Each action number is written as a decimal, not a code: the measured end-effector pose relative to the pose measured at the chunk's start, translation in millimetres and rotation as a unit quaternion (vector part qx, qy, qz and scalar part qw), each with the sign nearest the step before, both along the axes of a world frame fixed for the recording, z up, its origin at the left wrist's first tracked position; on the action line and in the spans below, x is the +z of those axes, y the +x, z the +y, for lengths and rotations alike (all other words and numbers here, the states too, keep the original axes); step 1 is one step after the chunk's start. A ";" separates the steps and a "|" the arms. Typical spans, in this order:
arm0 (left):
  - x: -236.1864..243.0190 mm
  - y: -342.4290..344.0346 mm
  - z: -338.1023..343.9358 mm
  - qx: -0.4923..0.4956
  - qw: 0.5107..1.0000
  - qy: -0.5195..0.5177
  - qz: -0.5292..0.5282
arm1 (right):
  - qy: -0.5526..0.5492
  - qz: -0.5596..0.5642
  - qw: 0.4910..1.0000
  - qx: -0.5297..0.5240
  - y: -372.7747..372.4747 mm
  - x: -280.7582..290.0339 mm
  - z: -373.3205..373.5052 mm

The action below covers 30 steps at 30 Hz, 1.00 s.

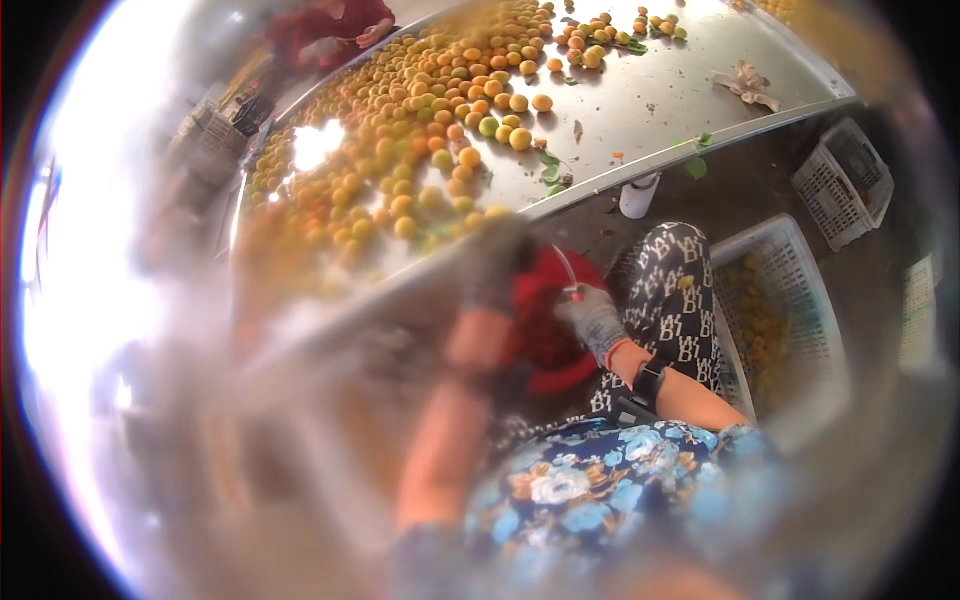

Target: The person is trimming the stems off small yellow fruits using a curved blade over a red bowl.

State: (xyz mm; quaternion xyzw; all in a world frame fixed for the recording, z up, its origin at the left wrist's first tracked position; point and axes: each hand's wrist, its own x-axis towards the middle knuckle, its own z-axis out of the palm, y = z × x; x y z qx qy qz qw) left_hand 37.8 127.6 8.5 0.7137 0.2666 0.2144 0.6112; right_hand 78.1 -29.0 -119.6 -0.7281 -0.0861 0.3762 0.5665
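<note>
My right hand (594,316), in a light grey glove, is closed beside a red tub or bucket (548,345) between my knees. From its fingers rises a thin, pale curved strip with a red end (567,268); whether this is a tool or the bucket's handle I cannot tell. My left hand (492,268), in a dark glove, reaches to the near edge of the metal table (640,110), its fingers smeared by blur. Just beyond it lie many yellow-orange apricots (440,110), a few greenish, piled toward the left and far side.
At my right stands a white plastic crate (800,270) with yellowish fruit inside. Farther off is another slatted crate (845,185). A white cup-like container (638,196) sits under the table edge. Leaves (552,172) lie on the tabletop. Across the table is a person in red (325,35).
</note>
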 end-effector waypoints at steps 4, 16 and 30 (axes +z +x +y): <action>-2.9 -61.5 130.7 0.095 0.766 0.548 0.324 | -0.072 -0.086 0.993 0.022 -9.9 40.8 -0.5; -29.8 -52.9 214.2 0.038 0.892 0.369 0.259 | -0.086 0.039 0.995 0.022 -18.7 74.0 -0.8; -42.1 -44.0 230.3 0.122 0.846 0.441 0.275 | -0.092 -0.062 0.992 0.059 -19.6 55.8 -0.9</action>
